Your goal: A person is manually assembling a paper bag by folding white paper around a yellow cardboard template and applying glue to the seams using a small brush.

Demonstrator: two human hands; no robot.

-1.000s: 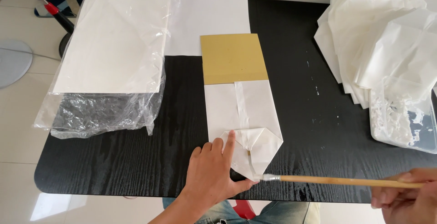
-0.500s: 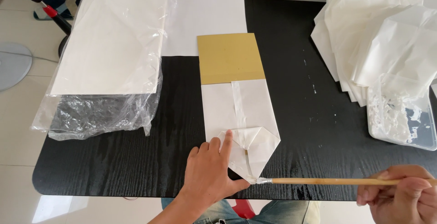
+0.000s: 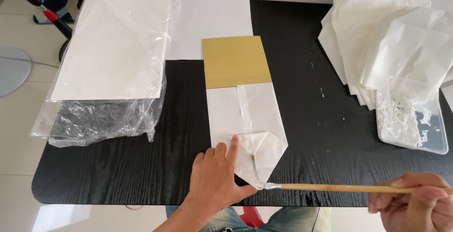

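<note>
While the left hand point(image 3: 214, 180) lies flat w/ fingers spread, palm down, index tip pressing on the folded bottom flaps of a white paper bag point(image 3: 249, 123), the thumb sits right by the bag's pointed near corner, so it's pinning the thing, not gripping anything. Right hand point(image 3: 415, 203) is at the bottom-right edge of view, fingers curled shut around the end of a long wooden brush point(image 3: 339, 187), held roughly level; the bristle tip touches that same pointed corner of the flaps, just beside the left thumb. The bag lies flat approx in the middle of the black table point(image 3: 118, 166), running away from the person, w/ a tan cardboard piece point(image 3: 236, 61) sticking out of its far end, and a seam strip down the middle. Beyond the cardboard there's a plain white sheet point(image 3: 210, 24). Off to the left, well apart from the hands, a stack of white paper in clear plastic wrap point(image 3: 108, 57). On the right side, a loose pile of finished-looking white bags point(image 3: 387, 34), and nearer the right hand a clear plastic tray point(image 3: 413, 123) w/ white paste smeared inside. Jeans point(image 3: 283, 218) visible below the table edge.
</note>
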